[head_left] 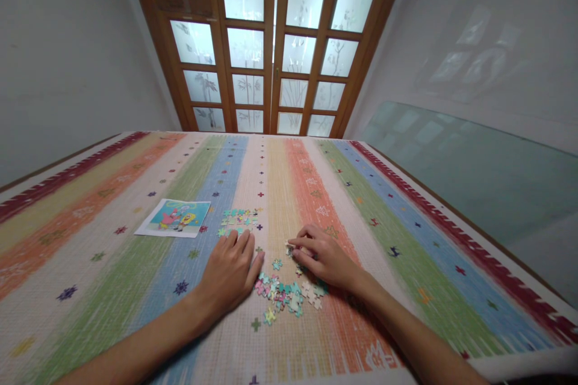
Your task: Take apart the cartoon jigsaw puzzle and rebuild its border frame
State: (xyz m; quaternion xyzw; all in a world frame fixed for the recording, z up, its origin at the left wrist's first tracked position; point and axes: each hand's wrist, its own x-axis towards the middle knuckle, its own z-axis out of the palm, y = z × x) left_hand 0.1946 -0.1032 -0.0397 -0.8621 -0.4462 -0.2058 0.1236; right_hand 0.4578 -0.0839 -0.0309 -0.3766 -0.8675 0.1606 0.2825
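Observation:
My left hand (232, 261) lies flat on the cloth, fingers stretched out and their tips at the lower edge of the partly joined puzzle pieces (239, 217). To its right, my right hand (323, 255) pinches a small puzzle piece (289, 245) between thumb and forefinger. Below and between the hands is a heap of loose jigsaw pieces (289, 295) in teal, pink, yellow and pale tones. A single teal and yellow piece (277, 264) sits just above the heap. Left of the joined pieces lies a printed picture (176, 218) with a pink and a yellow cartoon figure.
A striped, patterned cloth (361, 313) covers the broad surface under everything. Beyond its far edge stand wooden doors (274, 72) with frosted panes. White walls (67, 42) rise on both sides, and a pale green panel (474, 174) runs along the right.

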